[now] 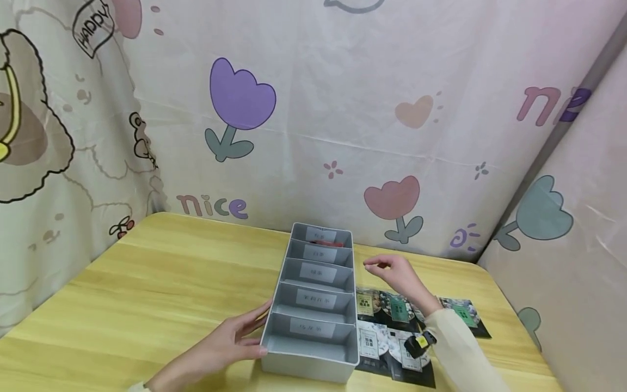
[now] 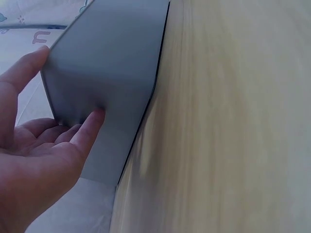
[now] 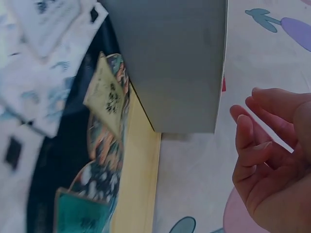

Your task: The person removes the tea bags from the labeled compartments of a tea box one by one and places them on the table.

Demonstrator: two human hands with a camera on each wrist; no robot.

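A long grey divided box (image 1: 309, 369) stands on the table, a white label on each compartment. A red item (image 1: 329, 244) lies in its farthest compartment. My left hand (image 1: 222, 342) rests against the near left corner, thumb by the front rim and fingers along the left side. In the left wrist view the fingertips (image 2: 97, 115) touch the grey wall. My right hand (image 1: 395, 274) hovers right of the box, fingers loosely bent and holding nothing; the right wrist view shows nothing between its fingers (image 3: 243, 131). Below it lie dark packets with a yellow label (image 1: 365, 305) and a green label (image 1: 399, 310).
Nearer on the right lie packets with white labels (image 1: 369, 344), partly beneath the right wrist's black device (image 1: 419, 344). Another green-labelled packet (image 1: 465, 314) lies farther right. A printed curtain (image 1: 313, 136) hangs behind the wooden table (image 1: 161, 283).
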